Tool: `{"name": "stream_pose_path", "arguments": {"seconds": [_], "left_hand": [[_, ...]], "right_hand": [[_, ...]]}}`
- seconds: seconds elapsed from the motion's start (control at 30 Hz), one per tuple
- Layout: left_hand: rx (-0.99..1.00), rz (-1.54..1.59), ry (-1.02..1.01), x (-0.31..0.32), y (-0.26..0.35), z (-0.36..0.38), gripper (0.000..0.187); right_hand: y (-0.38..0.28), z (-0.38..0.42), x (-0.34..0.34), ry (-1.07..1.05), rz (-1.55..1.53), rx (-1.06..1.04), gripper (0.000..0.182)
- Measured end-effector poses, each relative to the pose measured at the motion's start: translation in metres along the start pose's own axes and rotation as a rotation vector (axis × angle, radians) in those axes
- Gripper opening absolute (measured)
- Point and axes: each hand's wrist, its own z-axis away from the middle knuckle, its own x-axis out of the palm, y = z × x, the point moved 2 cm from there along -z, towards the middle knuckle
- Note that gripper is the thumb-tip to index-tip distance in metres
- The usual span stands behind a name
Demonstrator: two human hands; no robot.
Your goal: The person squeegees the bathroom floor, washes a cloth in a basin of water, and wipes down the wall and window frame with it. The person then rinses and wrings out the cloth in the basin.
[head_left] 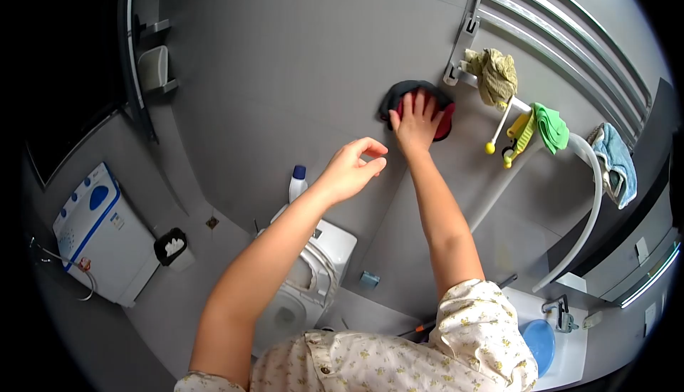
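Grey bathroom wall point(299, 71), seen from above. Right hand point(415, 123) — fingers point(419, 101) spread flat, pressing a dark-and-red cloth point(443, 113) against the wall. Left hand point(353, 170) hovers just beside it, fingers loosely curled, holding nothing. Beyond the right fingertips, a towel rail point(556, 18) carries rags; below the hands — a toilet point(313, 278) and a white bottle point(298, 183).

A: Where are the person's hands?

B: The right hand point(415, 120) is just above the centre of the frame, arm stretched straight up from the lower right, palm flat, fingers spread.

A: And the other?

B: The left hand point(351, 170) sits slightly lower, near centre, bare forearm rising from the lower left, wrist bent, fingers loosely curled, thumb near the fingertips, holding nothing.
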Motion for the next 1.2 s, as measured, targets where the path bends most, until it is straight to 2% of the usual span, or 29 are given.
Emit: {"name": "stream_pose_path", "arguments": {"seconds": [0.03, 0.13, 0.3, 0.4, 0.63, 0.77, 0.8, 0.83, 0.9, 0.93, 1.03, 1.1, 1.2], "left_hand": [[-0.008, 0.004, -0.014, -0.001, -0.002, -0.01, 0.026], [0.005, 0.014, -0.009, -0.003, -0.005, -0.035, 0.026], [0.074, 0.018, 0.007, -0.016, -0.005, -0.064, 0.026], [0.005, 0.043, 0.051, -0.03, -0.007, -0.074, 0.027], [0.021, 0.02, 0.103, -0.065, 0.003, -0.093, 0.027], [0.042, 0.022, 0.135, -0.084, 0.012, -0.099, 0.027], [0.072, 0.026, 0.136, -0.087, 0.013, -0.1, 0.027], [0.1, 0.03, 0.137, -0.091, 0.012, -0.1, 0.028], [0.09, 0.043, 0.149, -0.094, 0.009, -0.101, 0.028], [0.083, 0.062, 0.18, -0.095, 0.006, -0.103, 0.027], [0.067, 0.109, 0.216, -0.087, -0.011, -0.108, 0.026], [0.056, 0.164, 0.289, -0.08, -0.022, -0.108, 0.026], [0.03, 0.184, 0.354, -0.07, -0.047, -0.099, 0.026]], "right_hand": [[-0.005, -0.01, -0.003, 0.119, -0.032, -0.063, 0.061], [-0.02, -0.053, -0.014, 0.279, -0.066, -0.184, 0.06], [-0.034, -0.141, -0.041, 0.434, -0.043, -0.133, 0.061], [-0.033, -0.192, -0.06, 0.521, -0.052, -0.028, 0.061], [0.001, -0.312, -0.11, 0.58, 0.109, 0.076, 0.064], [0.029, -0.367, -0.145, 0.414, 0.204, 0.152, 0.072], [0.031, -0.372, -0.147, 0.464, 0.206, 0.15, 0.071], [0.029, -0.374, -0.148, 0.513, 0.207, 0.147, 0.069], [0.008, -0.349, -0.17, 0.369, 0.12, 0.137, 0.071], [0.003, -0.344, -0.161, 0.422, 0.138, 0.101, 0.068], [-0.031, -0.299, -0.138, 0.345, 0.112, 0.003, 0.069], [-0.048, -0.276, -0.082, 0.491, 0.229, -0.106, 0.065], [-0.082, -0.181, -0.035, 0.457, -0.001, -0.348, 0.058]]}}
